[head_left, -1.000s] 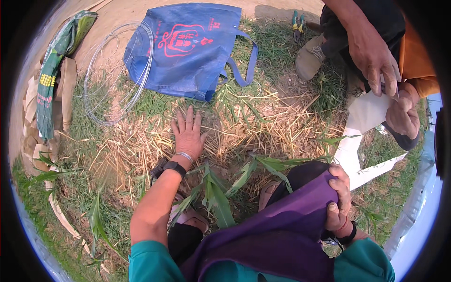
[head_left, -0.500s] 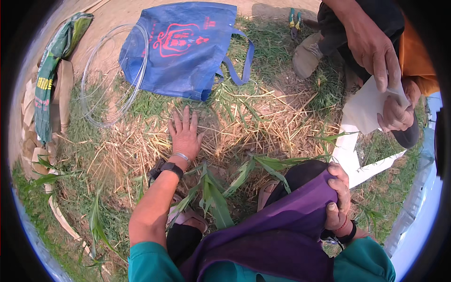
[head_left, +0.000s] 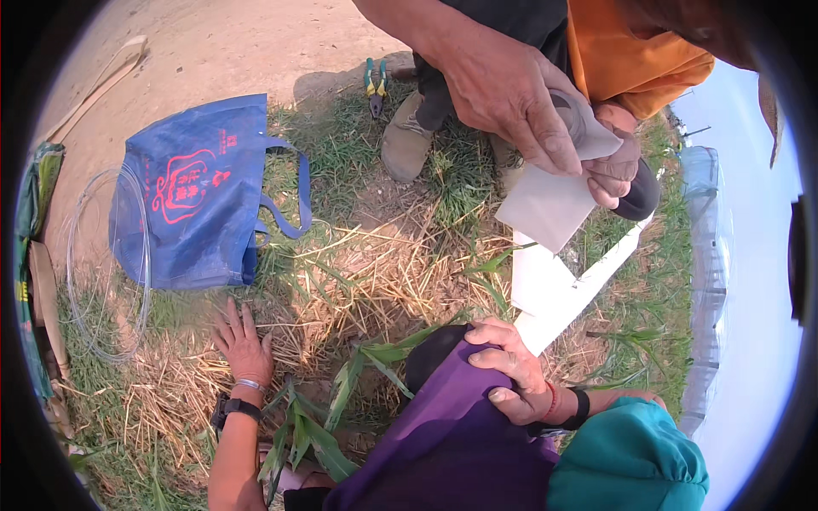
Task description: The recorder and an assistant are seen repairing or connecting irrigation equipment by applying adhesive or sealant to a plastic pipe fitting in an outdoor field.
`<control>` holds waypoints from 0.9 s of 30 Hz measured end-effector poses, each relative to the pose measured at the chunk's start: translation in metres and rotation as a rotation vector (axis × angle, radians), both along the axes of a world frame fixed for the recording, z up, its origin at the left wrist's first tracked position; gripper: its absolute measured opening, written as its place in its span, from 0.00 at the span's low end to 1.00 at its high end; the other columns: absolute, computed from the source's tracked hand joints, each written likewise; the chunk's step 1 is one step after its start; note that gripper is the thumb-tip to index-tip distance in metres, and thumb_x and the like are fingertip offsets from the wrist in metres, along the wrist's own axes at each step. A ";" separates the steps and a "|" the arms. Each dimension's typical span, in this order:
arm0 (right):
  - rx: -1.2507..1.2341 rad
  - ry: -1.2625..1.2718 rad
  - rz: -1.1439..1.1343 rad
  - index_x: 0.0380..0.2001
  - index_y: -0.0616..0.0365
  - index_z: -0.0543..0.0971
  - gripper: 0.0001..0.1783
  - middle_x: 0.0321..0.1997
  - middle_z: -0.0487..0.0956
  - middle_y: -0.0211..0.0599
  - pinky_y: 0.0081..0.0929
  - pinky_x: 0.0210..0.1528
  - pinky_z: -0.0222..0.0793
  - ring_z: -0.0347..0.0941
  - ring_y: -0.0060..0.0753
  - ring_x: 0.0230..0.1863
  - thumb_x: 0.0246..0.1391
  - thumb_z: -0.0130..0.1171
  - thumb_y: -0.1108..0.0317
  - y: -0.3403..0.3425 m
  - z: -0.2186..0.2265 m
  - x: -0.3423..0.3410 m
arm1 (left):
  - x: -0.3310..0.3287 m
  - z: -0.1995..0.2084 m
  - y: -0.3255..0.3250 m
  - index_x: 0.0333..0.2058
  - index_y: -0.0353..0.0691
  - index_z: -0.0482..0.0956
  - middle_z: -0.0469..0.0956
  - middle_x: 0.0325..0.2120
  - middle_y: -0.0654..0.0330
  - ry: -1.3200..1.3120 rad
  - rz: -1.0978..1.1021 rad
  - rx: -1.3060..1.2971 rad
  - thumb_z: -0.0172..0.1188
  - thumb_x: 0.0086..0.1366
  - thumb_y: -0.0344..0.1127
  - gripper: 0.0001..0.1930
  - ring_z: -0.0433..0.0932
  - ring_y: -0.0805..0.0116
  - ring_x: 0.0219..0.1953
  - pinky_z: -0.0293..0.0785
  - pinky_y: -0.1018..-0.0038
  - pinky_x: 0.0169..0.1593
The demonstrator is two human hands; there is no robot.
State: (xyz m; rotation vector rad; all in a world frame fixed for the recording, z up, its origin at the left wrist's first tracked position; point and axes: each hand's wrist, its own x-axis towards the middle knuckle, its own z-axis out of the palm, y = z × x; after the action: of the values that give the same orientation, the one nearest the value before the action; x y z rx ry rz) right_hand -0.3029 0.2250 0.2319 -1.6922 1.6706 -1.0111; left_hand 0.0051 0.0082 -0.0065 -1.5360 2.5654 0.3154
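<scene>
My left hand [head_left: 245, 351] lies palm down on dry straw [head_left: 341, 285] with its fingers spread, holding nothing. Just beyond its fingertips is a blue cloth bag [head_left: 192, 192] with red print. My right hand [head_left: 515, 372] is at my bent knee, its fingers curled over the edge of the purple cloth [head_left: 452, 434] covering my lap. Green leafy plants [head_left: 311, 426] stand between my arms. Facing me, another person's hands [head_left: 520, 111] hold a thin whitish sheet [head_left: 548, 207], partly folded at its upper end, above a white strip [head_left: 545, 298].
Coiled clear wire [head_left: 109, 264] lies against the bag's left side. Pliers with green and yellow handles [head_left: 375, 85] rest near the other person's shoe [head_left: 402, 140]. A green printed sack [head_left: 30, 255] is at the left edge. Clear plastic sheeting [head_left: 705, 255] runs along the far right.
My view has swung right, so the bag, wire and pliers appear farther left and lower. The other person has shifted their grip on the sheet. Both my hands keep their places.
</scene>
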 end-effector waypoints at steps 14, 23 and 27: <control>0.004 -0.012 -0.010 0.52 0.60 0.74 0.23 0.61 0.68 0.49 0.51 0.66 0.52 0.61 0.57 0.63 0.58 0.53 0.58 0.004 0.008 -0.002 | -0.007 0.002 -0.001 0.67 0.36 0.52 0.38 0.72 0.51 0.048 -0.033 -0.026 0.58 0.62 0.44 0.39 0.34 0.39 0.71 0.34 0.43 0.69; -0.022 -0.019 -0.018 0.52 0.60 0.74 0.22 0.61 0.68 0.48 0.50 0.66 0.53 0.62 0.56 0.62 0.59 0.52 0.58 0.003 0.008 0.001 | -0.003 0.003 -0.003 0.67 0.36 0.51 0.38 0.71 0.50 0.059 -0.034 -0.026 0.60 0.61 0.42 0.40 0.36 0.37 0.71 0.35 0.42 0.69; -0.010 -0.007 -0.025 0.52 0.61 0.74 0.22 0.61 0.68 0.48 0.48 0.65 0.54 0.62 0.55 0.62 0.60 0.52 0.58 0.006 0.007 -0.002 | -0.006 0.000 -0.001 0.67 0.36 0.51 0.38 0.71 0.51 0.049 -0.039 -0.008 0.59 0.61 0.43 0.40 0.35 0.38 0.71 0.34 0.43 0.69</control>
State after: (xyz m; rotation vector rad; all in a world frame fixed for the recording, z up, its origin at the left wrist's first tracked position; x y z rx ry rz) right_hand -0.3049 0.2315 0.2393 -1.6761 1.6890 -1.0375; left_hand -0.0006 0.0073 -0.0063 -1.4977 2.6331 0.3429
